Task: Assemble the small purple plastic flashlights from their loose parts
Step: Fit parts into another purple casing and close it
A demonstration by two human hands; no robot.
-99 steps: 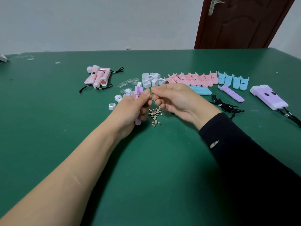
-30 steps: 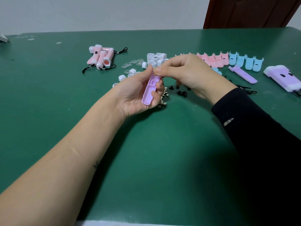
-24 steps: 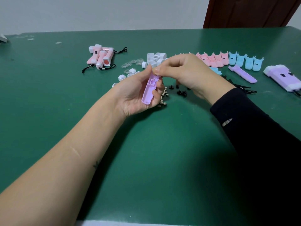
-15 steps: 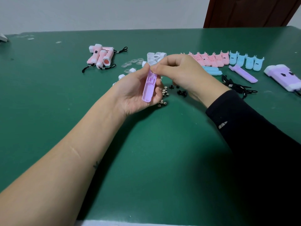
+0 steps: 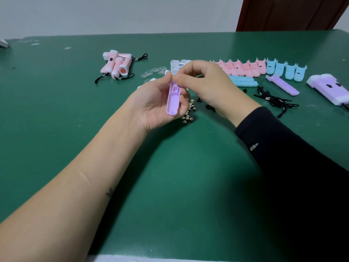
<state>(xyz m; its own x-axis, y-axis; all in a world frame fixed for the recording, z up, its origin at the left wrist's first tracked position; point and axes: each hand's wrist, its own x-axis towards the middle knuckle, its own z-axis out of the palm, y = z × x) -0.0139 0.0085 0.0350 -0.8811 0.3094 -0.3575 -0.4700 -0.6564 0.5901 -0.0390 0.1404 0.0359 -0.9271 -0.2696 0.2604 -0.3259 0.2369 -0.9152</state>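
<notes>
My left hand point(image 5: 154, 103) holds a purple flashlight half-shell point(image 5: 173, 99) upright above the table, hollow side facing me, fingers curled behind it. My right hand point(image 5: 205, 84) pinches thumb and forefinger at the shell's top end; whatever small part it pinches is hidden. A second purple half-shell point(image 5: 282, 85) lies on the table to the right. Two assembled purple flashlights point(image 5: 329, 87) lie at the far right. Small round button cells point(image 5: 188, 112) are heaped just below my hands.
Assembled pink flashlights point(image 5: 117, 65) with black straps lie at the back left. Clear lenses point(image 5: 154, 71) and white caps point(image 5: 176, 65) sit behind my hands. Pink shells point(image 5: 241, 67), blue shells point(image 5: 285, 69), a blue body point(image 5: 243, 82) and black lanyards point(image 5: 272, 99) fill the right side.
The left hand has turned the purple shell more upright and raised it slightly. The right hand's pinch stays at the shell's top end.
</notes>
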